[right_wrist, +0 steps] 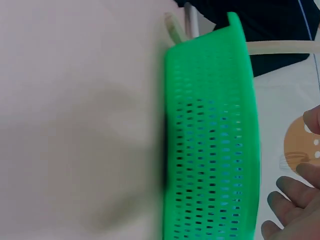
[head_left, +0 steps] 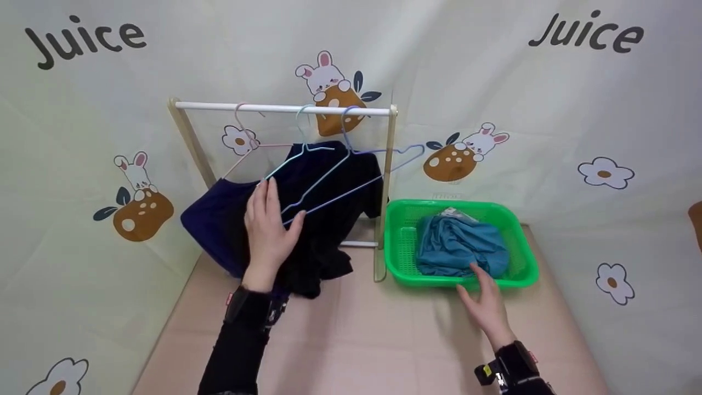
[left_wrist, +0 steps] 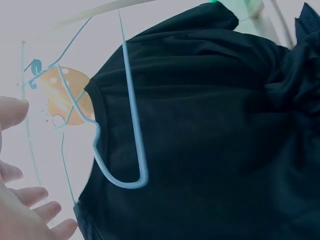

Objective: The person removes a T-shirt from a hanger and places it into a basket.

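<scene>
My left hand [head_left: 269, 222] is held up with straight fingers in front of the hangers and clothes on a small rack, holding nothing. Close to it are the lower ends of a light-blue hanger [head_left: 326, 176] and a purple-blue hanger [head_left: 343, 195]. Behind them hangs a black short-sleeved top [left_wrist: 200, 130]. A pink hanger [head_left: 274, 145] carries a dark blue garment [head_left: 211, 219] on the left. Over the front rim of a green basket [head_left: 529, 266], my right hand [head_left: 485, 304] reaches with spread, loose fingers. A crumpled teal cloth garment [head_left: 463, 244] lies inside, just beyond its fingertips.
The rack has a white top bar [head_left: 230, 106] and wooden side posts [head_left: 192, 140]. Its right post stands beside the basket. A pale cloth backdrop [head_left: 466, 66] with rabbit prints surrounds the beige table [head_left: 373, 340]. The purple-blue hanger's far end sticks out past the right post.
</scene>
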A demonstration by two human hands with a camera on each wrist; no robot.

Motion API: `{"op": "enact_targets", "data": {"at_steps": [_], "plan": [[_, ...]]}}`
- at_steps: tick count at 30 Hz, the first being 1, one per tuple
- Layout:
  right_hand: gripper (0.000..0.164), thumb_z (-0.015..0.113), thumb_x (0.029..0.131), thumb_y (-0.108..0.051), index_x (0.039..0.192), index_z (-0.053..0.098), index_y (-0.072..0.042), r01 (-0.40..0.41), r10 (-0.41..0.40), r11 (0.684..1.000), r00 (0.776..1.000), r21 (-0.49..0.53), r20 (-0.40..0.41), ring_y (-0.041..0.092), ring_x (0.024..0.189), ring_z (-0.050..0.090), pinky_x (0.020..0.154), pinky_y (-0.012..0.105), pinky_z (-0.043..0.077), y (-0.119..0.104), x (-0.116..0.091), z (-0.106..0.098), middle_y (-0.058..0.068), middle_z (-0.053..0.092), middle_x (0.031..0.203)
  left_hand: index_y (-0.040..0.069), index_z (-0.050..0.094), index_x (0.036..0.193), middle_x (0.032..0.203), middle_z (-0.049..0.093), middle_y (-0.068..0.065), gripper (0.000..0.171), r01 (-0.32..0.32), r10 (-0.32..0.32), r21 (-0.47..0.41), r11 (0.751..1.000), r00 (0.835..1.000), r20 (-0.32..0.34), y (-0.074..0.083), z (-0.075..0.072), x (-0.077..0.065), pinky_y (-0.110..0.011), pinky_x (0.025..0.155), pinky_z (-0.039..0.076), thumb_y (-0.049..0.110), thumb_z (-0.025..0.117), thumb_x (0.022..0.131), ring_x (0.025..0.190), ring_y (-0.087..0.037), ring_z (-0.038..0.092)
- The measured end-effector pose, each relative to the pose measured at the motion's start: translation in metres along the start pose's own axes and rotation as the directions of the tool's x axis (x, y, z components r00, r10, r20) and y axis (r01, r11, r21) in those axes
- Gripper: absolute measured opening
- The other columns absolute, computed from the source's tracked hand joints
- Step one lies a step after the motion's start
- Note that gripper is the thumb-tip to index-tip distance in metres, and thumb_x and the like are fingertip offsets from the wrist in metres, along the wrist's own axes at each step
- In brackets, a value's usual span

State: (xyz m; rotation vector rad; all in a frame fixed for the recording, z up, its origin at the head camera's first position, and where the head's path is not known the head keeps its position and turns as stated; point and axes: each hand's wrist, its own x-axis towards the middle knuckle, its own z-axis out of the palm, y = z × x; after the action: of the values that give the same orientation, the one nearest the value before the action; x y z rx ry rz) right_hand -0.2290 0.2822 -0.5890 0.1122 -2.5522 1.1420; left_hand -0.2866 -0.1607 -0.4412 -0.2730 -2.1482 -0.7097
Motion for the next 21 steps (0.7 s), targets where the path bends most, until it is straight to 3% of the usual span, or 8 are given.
{"op": "enact_targets", "data": {"at_steps": [5, 11, 21], "plan": [[0.060, 0.074, 0.086, -0.007, 0.139, 0.048, 0.008, 0.099, -0.103, 0.992, 0.993, -0.076, -0.053, 0.048, 0.129, 0.043, 0.103, 0.060, 0.033, 0.004, -0.009, 0.007, 0.030, 0.048, 0.139, -0.003, 0.036, 0.149, 0.150, 0.037, -0.028, 0.078, -0.003, 0.001, 0.028, 1.000, 0.999, 0.051, 0.007, 0.004, 0.026, -0.062, 0.107, 0.026, 0.030, 0.073, 0.089, 0.136, -0.044, 0.033], [0.062, 0.076, 0.083, -0.004, 0.137, 0.049, 0.008, 0.171, -0.181, 0.979, 0.980, -0.114, -0.084, 0.050, 0.126, 0.044, 0.100, 0.062, 0.035, 0.007, -0.021, 0.016, 0.030, 0.051, 0.136, -0.002, 0.032, 0.151, 0.151, 0.034, -0.027, 0.079, 0.057, -0.064, 0.049, 0.997, 0.985, 0.158, 0.012, 0.011, 0.050, -0.061, 0.109, 0.024, 0.032, 0.070, 0.090, 0.138, -0.044, 0.031], [0.067, 0.080, 0.077, -0.003, 0.136, 0.051, 0.007, 0.257, -0.276, 0.955, 0.954, -0.151, -0.122, 0.044, 0.125, 0.048, 0.102, 0.061, 0.033, 0.009, -0.035, 0.030, 0.025, 0.055, 0.135, -0.007, 0.035, 0.148, 0.147, 0.039, -0.030, 0.071, 0.083, -0.092, 0.049, 0.995, 0.971, 0.221, 0.011, 0.023, 0.070, -0.052, 0.114, 0.023, 0.026, 0.066, 0.093, 0.137, -0.043, 0.035]]}}
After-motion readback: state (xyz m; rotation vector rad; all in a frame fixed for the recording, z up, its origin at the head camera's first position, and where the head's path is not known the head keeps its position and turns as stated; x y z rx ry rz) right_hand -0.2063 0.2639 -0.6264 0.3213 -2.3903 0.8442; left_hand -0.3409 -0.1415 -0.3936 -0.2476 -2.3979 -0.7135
